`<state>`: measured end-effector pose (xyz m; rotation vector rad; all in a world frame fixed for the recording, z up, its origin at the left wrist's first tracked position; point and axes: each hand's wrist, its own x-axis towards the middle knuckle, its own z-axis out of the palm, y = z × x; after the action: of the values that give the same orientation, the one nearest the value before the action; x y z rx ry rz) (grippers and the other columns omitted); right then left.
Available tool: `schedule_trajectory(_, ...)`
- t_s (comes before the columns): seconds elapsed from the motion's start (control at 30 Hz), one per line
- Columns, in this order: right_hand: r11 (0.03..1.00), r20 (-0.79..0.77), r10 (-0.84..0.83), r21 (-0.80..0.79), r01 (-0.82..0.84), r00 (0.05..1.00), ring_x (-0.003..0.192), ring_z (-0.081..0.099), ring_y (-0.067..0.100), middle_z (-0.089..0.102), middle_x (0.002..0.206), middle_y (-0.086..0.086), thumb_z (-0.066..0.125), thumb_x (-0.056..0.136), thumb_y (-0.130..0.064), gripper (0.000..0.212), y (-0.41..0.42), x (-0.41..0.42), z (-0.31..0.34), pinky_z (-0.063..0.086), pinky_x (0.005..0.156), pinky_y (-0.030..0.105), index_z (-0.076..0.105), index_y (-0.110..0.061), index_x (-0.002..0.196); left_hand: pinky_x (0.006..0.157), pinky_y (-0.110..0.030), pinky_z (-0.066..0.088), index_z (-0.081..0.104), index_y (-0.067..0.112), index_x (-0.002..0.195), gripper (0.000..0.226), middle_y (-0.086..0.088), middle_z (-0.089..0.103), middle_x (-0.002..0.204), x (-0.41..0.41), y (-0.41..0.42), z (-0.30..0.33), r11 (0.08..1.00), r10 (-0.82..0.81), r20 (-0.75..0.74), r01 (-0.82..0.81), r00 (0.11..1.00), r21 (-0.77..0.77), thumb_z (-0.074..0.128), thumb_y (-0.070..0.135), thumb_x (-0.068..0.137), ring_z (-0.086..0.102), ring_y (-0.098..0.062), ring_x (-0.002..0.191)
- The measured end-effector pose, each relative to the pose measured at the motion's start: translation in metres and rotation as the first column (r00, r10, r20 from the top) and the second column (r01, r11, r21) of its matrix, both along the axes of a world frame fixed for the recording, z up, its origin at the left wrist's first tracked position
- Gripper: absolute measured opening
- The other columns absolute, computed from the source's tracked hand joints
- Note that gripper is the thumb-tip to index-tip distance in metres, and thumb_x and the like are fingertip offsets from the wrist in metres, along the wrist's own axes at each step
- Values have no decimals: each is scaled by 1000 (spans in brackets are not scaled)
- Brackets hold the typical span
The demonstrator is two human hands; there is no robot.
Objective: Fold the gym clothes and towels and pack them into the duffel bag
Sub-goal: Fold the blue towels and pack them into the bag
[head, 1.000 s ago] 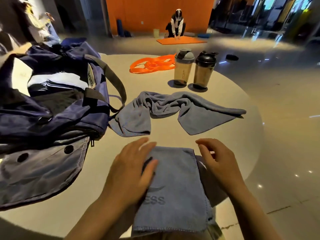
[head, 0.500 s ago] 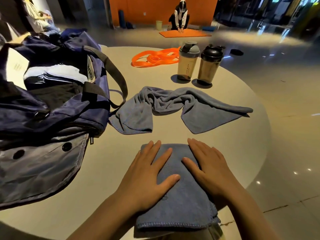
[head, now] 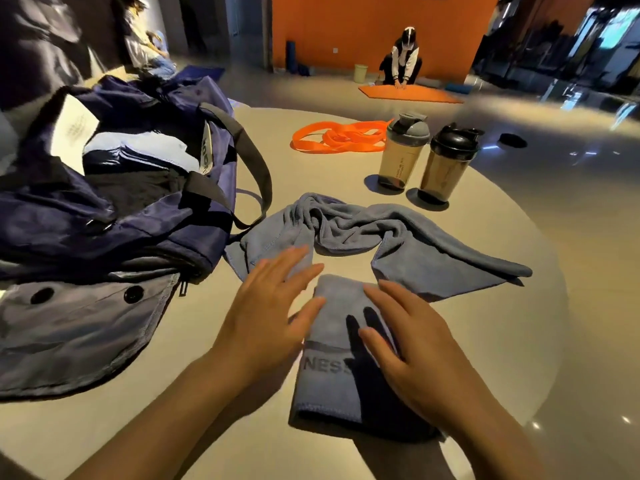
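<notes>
Left hand (head: 266,306): lower centre of frame, fingers straight and spread, holding nothing; thumb at the left edge of the folded towel, fingertips reaching over the near corner of the loose towel.
Right hand (head: 408,344): lower right of centre, fingers straight, palm down over the folded towel, gripping nothing; contact not clear, dark shadow beneath.
Folded towel (head: 329,348): blue-grey, narrow rectangle on the table near the bottom edge, letters "NESS" showing.
Loose towel (head: 381,233): same colour, crumpled, mid-frame, just beyond the folded one.
Duffel bag (head: 114,202): navy, left side, unzipped, clothes inside, flap lying open toward the bottom left.
Table (head: 485,341): round, pale.
Bottles (head: 401,154): two shakers, upper right of centre, side by side.
Bands (head: 339,136): orange, just left of the bottles.
</notes>
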<state>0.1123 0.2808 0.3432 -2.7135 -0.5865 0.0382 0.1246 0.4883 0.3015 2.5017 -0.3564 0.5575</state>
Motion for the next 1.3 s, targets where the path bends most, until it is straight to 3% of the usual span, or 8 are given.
schedule_trajectory(0.17,872,-88,453,-164,-461,887,140,18,10,13,156,-16,42,97,-48,63,53,21,30,19,113,27,7,-42,149,106,-59,34,59,14,129,55,-11,51,139,-16,98,10,934,353,49,-355,934,46,40,45,88,43,-28,129)
schedule_trajectory(0.3,765,-117,600,-209,-610,792,135,32,20,22,154,-4,46,98,-39,67,112,48,40,36,108,38,5,-37,151,109,-58,25,59,17,129,58,-8,51,139,-23,169,8,840,525,47,-526,850,130,38,49,85,43,-29,129)
schedule_trajectory(0.47,823,81,563,-142,-550,822,104,54,34,44,131,15,51,97,-33,60,208,93,30,49,85,44,20,-24,147,107,-57,25,56,21,132,54,-3,55,137,-15,220,-19,833,508,46,-504,860,229,39,47,88,41,-17,129)
schedule_trajectory(0.57,872,122,490,-70,-485,863,92,55,37,51,120,18,52,96,-31,51,256,107,11,50,75,46,29,-21,140,99,-55,39,60,20,126,45,-5,63,126,-6,226,-32,816,498,180,-529,848,234,66,26,82,57,-21,114)
schedule_trajectory(0.7,940,214,342,-72,-335,915,67,49,36,33,142,23,53,93,-18,40,289,95,-31,29,47,35,40,-15,130,89,-51,49,71,18,113,41,-3,69,116,-3,231,-37,792,487,303,-560,819,242,69,17,73,67,-22,102)
schedule_trajectory(0.9,964,409,251,-20,-267,877,46,59,29,61,123,22,90,49,-5,76,286,71,-54,20,39,22,63,-11,120,88,-52,49,73,18,109,40,-4,70,114,-13,225,-42,804,470,316,-547,824,231,82,10,71,68,-27,102)
schedule_trajectory(1.0,964,430,244,-12,-264,869,43,56,26,63,121,20,90,40,-1,83,277,55,-51,17,40,22,65,-11,119,89,-52,49,73,18,110,45,-4,70,115,-28,219,-41,819,455,306,-528,836,223,86,8,67,68,-27,102)
schedule_trajectory(1.3,948,372,282,34,-316,884,64,67,20,60,131,11,92,38,-7,96,211,-38,-49,39,42,19,61,-16,129,101,-42,38,68,19,120,39,-2,64,127,-136,166,-41,856,396,244,-453,885,251,45,26,89,61,-23,116)
